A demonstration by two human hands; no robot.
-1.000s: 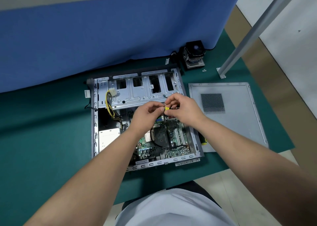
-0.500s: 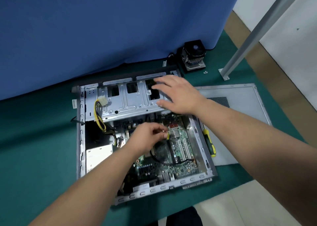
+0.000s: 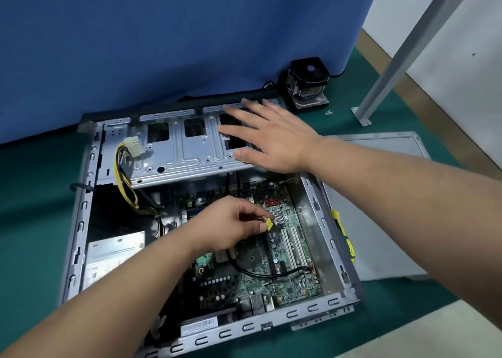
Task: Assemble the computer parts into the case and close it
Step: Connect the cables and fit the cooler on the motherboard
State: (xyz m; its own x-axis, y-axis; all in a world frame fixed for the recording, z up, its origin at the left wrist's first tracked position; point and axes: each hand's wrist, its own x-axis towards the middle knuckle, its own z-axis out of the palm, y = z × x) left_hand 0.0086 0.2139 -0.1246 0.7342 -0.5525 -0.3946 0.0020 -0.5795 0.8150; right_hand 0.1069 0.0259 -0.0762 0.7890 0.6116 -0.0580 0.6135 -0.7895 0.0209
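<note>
On the dark green mat (image 3: 40, 221), an open grey metal computer case (image 3: 78, 221) lies on its side with its interior facing up, the green motherboard (image 3: 288, 251) seated in its floor. Over the board, the left hand (image 3: 228, 227) pinches a small yellow connector (image 3: 269, 224) between thumb and fingertips, holding it just above a small silver finned heatsink (image 3: 278, 216). A thin black cable (image 3: 260, 273) loops across the lower part of the board. The right hand (image 3: 271, 137), fingers straight and spread, rests flat on the silver sheet-metal drive cage (image 3: 176, 151) that spans the far end of the case, grasping nothing. At the cage's left end a white plastic power plug (image 3: 133, 146) sits on a bundle of yellow and black wires (image 3: 122, 178) that runs down into the case. A silver boxy power supply (image 3: 114, 254) occupies the near left corner. Just beside the case's right wall lies a screwdriver with a yellow and black handle (image 3: 345, 238), resting on the flat grey metal side panel (image 3: 385, 221) spread out on the mat to the right. Beyond the far right corner of the case stands a black CPU cooler with a fan and metal fins (image 3: 308, 83), close to a blue fabric partition (image 3: 163, 31). A few tiny screws (image 3: 329, 112) lie near the foot of a slanted grey metal post (image 3: 407, 42).
</note>
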